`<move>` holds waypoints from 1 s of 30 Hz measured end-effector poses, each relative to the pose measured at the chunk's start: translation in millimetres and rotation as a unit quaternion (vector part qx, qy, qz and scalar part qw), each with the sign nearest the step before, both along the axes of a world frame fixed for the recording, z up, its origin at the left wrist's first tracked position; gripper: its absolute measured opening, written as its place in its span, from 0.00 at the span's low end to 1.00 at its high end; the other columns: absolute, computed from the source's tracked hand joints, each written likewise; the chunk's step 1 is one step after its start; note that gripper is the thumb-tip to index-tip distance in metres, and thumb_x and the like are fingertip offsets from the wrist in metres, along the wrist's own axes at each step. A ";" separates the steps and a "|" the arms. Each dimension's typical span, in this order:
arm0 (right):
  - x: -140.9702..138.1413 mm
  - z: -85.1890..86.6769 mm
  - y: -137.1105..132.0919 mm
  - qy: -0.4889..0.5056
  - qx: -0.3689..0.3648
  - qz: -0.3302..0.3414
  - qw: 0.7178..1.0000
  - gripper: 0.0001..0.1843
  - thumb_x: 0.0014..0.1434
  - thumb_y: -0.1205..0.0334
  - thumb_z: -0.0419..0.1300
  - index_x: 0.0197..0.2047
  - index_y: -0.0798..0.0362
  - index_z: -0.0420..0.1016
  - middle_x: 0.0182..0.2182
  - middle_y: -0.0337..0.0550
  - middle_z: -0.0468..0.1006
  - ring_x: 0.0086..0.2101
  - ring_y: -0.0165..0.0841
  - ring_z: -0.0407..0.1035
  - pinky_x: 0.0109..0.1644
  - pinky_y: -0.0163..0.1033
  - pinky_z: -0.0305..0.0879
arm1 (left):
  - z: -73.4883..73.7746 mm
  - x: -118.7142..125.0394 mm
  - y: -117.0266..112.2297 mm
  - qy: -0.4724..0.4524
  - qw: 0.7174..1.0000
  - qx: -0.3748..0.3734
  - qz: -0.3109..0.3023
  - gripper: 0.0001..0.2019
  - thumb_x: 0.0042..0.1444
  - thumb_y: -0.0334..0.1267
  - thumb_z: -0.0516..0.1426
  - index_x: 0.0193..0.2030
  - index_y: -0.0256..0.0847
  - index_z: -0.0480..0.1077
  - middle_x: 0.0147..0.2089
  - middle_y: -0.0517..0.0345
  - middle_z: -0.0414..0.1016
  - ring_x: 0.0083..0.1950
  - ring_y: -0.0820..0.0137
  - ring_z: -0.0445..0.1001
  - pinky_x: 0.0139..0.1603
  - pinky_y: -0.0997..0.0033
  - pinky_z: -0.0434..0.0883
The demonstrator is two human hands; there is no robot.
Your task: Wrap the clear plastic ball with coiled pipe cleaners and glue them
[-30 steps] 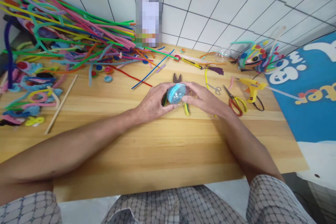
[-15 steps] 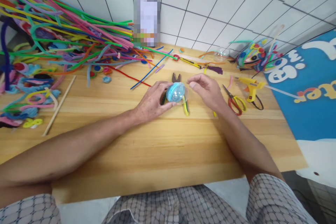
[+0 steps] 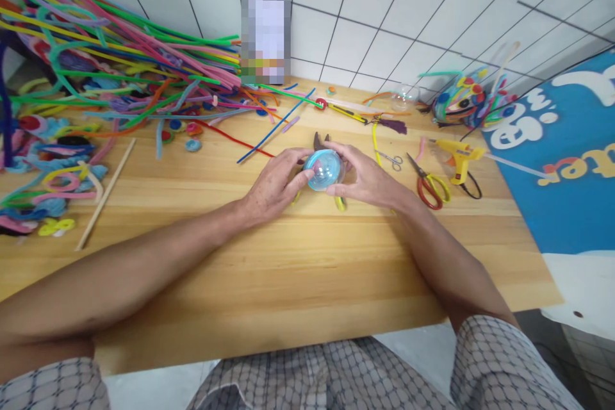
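- Fingers [image 3: 303, 178] of the left hand [image 3: 271, 186] curl around the left side of a clear, blue-ringed ball [image 3: 327, 170], thumb pressed to its near face, fingertips at its far upper side.
- The right hand [image 3: 372, 178] cups the opposite side, index finger reaching along the top and thumb at the lower edge; between them, the two hands grip the ball near the middle of a wooden table [image 3: 288, 275].
- Both forearms angle inward from checked sleeves [image 3: 509, 365], the left running long and low across the table's front left corner, the right rising more steeply; wrists hang close to the tabletop, though whether they touch it is hard to tell.
- Pliers [image 3: 340, 203] lie directly behind and below the ball in this view, dark jaws parted beyond it; whether the ball rests on them cannot be told.
- Toward the person, a broad stretch of wood grain runs between the forearms to the table's near edge, giving the elbows room.
- On the right, red-and-yellow scissors [image 3: 429, 189] and a yellow glue gun [image 3: 461, 157] sit near the right forearm, short of the table's slanting right edge.
- On the left, a wooden stick [image 3: 106, 195] borders heaped colorful pipe cleaners [image 3: 158, 54]; a tiled wall [image 3: 365, 13] closes the far side.
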State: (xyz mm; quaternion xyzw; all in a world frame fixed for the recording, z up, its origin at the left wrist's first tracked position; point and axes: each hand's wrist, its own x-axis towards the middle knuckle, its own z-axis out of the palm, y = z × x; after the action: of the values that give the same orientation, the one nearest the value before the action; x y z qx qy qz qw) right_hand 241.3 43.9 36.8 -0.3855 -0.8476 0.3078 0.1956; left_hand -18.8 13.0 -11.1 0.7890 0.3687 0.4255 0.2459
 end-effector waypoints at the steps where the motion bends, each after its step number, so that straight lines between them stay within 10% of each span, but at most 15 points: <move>1: -0.5 -0.6 0.0 0.001 0.000 -0.005 1.000 0.50 0.56 0.38 0.74 0.75 0.48 0.65 0.71 0.57 0.71 0.68 0.55 0.68 0.73 0.63 0.64 | 0.4 -0.1 -0.2 -0.003 1.000 0.006 0.001 0.21 0.77 0.51 0.53 0.67 0.39 0.69 0.62 0.44 0.80 0.59 0.61 0.81 0.64 0.56 0.78; 10: -12.0 -3.4 -7.6 0.052 0.021 -0.090 0.994 0.50 0.54 0.26 0.72 0.69 0.47 0.70 0.62 0.56 0.77 0.60 0.53 0.73 0.67 0.62 0.70 | -8.4 0.2 3.5 0.000 0.999 0.031 -0.030 0.44 0.61 0.56 0.70 0.76 0.43 0.59 0.74 0.36 0.69 0.75 0.49 0.70 0.75 0.44 0.71; 22: -13.8 16.3 -18.6 0.105 0.040 -0.092 0.989 0.31 0.66 0.38 0.66 0.67 0.41 0.73 0.60 0.49 0.76 0.45 0.41 0.76 0.52 0.52 0.78 | -13.2 -3.5 7.4 -0.035 0.999 0.029 -0.009 0.40 0.69 0.54 0.63 0.81 0.49 0.53 0.77 0.38 0.65 0.76 0.53 0.69 0.67 0.53 0.79; 30: -12.8 17.3 -16.8 0.135 0.071 -0.097 0.984 0.22 0.69 0.42 0.65 0.60 0.43 0.80 0.50 0.45 0.79 0.39 0.37 0.74 0.46 0.46 0.76 | -3.1 -5.1 2.0 -0.012 0.999 -0.002 -0.038 0.39 0.71 0.51 0.61 0.83 0.52 0.50 0.80 0.40 0.62 0.80 0.50 0.64 0.79 0.41 0.67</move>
State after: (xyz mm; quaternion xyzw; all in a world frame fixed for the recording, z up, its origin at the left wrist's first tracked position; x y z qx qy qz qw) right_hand 228.4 27.0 54.1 -0.4063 -0.7917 0.2756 0.3637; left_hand -23.9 15.0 -14.2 0.7970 0.3363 0.4245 0.2675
